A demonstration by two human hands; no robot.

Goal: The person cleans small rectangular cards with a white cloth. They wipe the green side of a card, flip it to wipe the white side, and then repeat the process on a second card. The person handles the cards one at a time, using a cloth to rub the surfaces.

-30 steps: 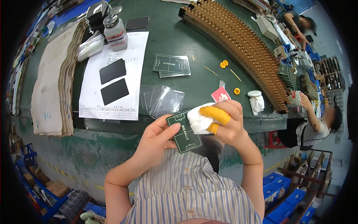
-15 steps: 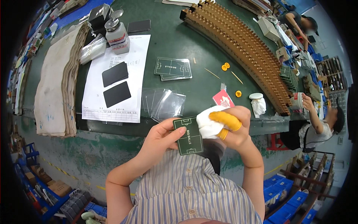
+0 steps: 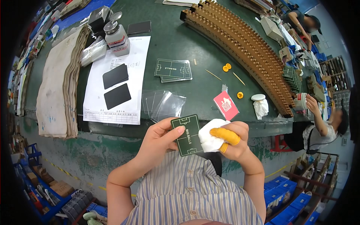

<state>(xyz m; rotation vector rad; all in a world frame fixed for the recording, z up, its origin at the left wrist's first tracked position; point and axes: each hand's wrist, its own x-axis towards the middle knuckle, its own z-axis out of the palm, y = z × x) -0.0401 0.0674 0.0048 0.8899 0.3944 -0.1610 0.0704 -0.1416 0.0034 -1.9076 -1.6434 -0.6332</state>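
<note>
Between thumb and fingers, my left hand (image 3: pixel 159 138) grips a dark green card (image 3: pixel 187 140) with white pitch lines, upright in front of my shirt. My right hand (image 3: pixel 236 140), with yellow finger cots on some fingers, is closed on a bunched white cloth (image 3: pixel 212 135). That cloth touches or overlaps the card's right edge. Beyond the hands lie a red card (image 3: pixel 227 107) with a white pattern, clear plastic sleeves (image 3: pixel 167 105) and a small stack of green cards (image 3: pixel 173 70). Two black cards (image 3: pixel 116 96) rest on a printed white sheet (image 3: pixel 112 114).
A pump bottle (image 3: pixel 117 39) stands at the sheet's top. Long brown slotted racks (image 3: pixel 240 52) curve along the right. Yellow finger cots (image 3: pixel 240 95), thin sticks (image 3: pixel 238 78) and a white cloth-wrapped jar (image 3: pixel 260 106) lie nearby. Layered boards (image 3: pixel 56 82) cover the left. Two other people work at right.
My right hand and the cloth have moved down and slightly toward me, uncovering more of the red card. The green card stays in my left hand, shifted only slightly.
</note>
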